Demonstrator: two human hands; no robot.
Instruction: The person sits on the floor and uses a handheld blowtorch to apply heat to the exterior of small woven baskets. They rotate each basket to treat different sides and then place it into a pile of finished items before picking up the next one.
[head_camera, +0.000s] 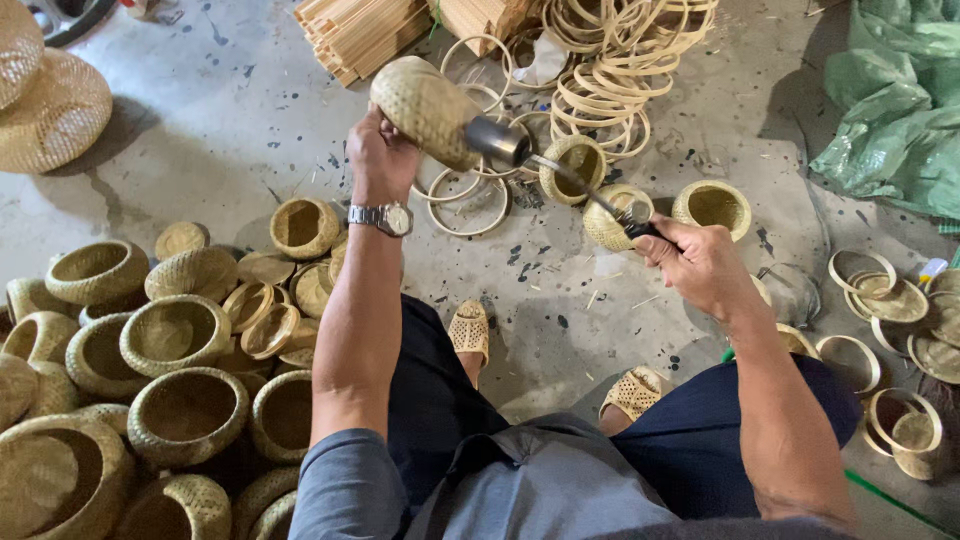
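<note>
L hand (380, 155) is gripping a small woven basket (425, 108) w/ fingers wrapped around it, held up over the floor, far centre. R hand (695, 262) is clenching a thin metal tool (590, 195), tip reaching into the basket's dark metal mouth (497, 141). Finished baskets (175, 335) are piling near left.
</note>
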